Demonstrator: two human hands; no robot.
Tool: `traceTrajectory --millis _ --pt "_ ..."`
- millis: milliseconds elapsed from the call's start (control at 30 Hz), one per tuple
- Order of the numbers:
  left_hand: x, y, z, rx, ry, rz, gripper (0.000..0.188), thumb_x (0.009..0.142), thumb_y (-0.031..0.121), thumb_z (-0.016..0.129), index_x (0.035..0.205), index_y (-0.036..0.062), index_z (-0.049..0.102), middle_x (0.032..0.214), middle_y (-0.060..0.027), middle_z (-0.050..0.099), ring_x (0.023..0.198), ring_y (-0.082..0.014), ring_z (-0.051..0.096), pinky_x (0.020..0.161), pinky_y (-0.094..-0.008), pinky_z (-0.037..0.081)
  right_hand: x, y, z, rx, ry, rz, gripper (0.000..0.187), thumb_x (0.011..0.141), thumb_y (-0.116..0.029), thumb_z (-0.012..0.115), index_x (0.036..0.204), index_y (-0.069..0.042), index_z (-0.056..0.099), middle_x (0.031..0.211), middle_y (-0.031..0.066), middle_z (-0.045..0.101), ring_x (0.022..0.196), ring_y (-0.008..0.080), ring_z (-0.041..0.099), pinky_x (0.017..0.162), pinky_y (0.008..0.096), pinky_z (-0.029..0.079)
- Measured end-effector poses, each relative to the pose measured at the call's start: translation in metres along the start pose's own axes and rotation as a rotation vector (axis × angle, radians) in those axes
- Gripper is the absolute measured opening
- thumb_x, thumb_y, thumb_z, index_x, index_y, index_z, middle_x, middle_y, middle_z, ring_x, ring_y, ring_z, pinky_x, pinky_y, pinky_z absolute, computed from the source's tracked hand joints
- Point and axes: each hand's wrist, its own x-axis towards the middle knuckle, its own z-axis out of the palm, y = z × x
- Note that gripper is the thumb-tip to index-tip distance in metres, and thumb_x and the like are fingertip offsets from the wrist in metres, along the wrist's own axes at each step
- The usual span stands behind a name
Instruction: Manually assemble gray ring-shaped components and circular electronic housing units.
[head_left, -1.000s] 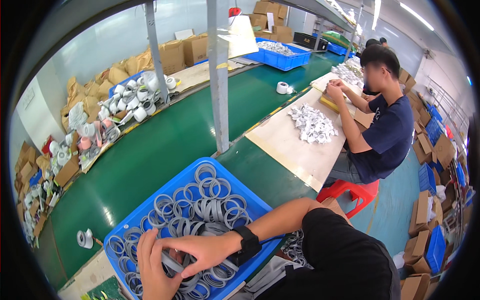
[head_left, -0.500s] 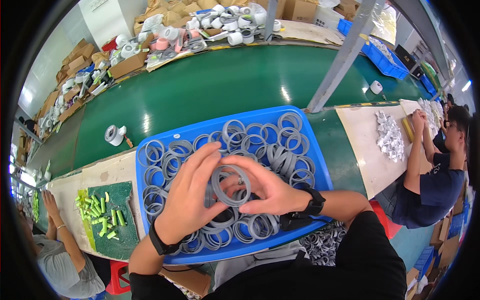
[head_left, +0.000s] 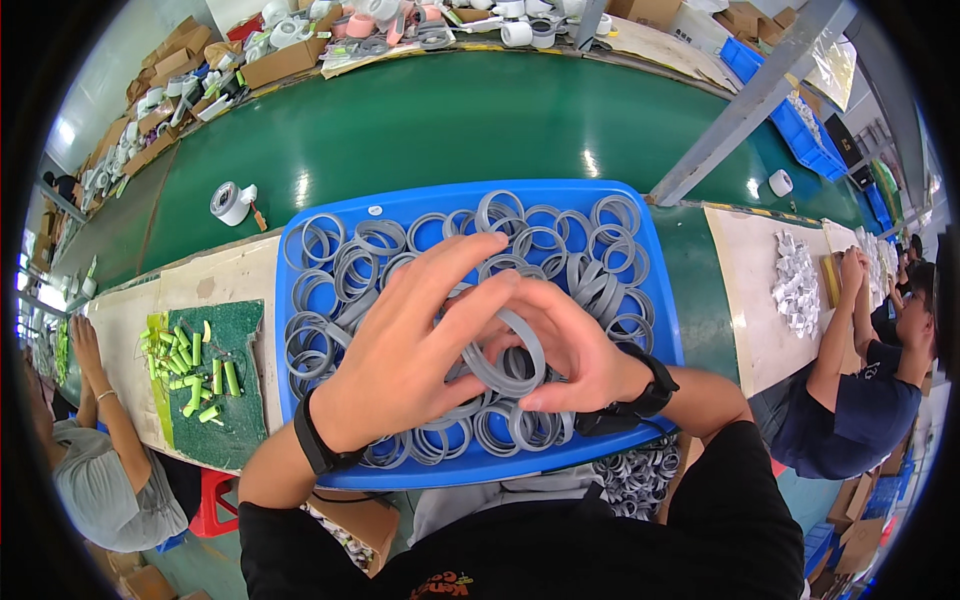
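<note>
Light-green cylindrical pieces (head_left: 184, 360) lie on a dark-green mat (head_left: 243, 330) while white parts (head_left: 796, 287) sit heaped near a co-worker (head_left: 868, 400).

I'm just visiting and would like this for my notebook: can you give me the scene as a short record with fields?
Held: grey ring, between left hand and right hand
Below: blue tray of other rings
Left side: green pieces on a green mat near one co-worker
Right side: white pieces near another co-worker
Beyond: long green surface
</note>
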Motion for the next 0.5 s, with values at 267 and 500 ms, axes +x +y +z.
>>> traceTrajectory --millis 267,500 --pt "-0.001 0.002 0.004 -0.14 0.058 0.036 0.071 0.057 0.011 0.08 0.122 0.0068 0.053 0.132 -0.0197 0.047 0.113 -0.0389 0.052 0.089 -0.0456 0.046 -0.001 0.005 0.001 -0.028 0.009 -0.056 0.086 0.074 0.004 0.072 0.145 -0.005 0.023 0.138 0.0131 0.037 0.127 0.0247 0.043 0.103 0.0406 0.038" --pt "0.001 -0.001 0.0 0.059 -0.033 0.213 0.046 0.064 0.009 0.081 0.106 0.0108 0.065 0.131 -0.0203 0.047 0.114 -0.0393 0.051 0.093 -0.0462 0.046 0.001 -0.011 -0.005 -0.264 -0.094 0.037 0.087 0.076 -0.018 0.075 0.144 0.002 0.025 0.144 0.0185 0.035 0.133 0.0289 0.039 0.11 0.0391 0.031"
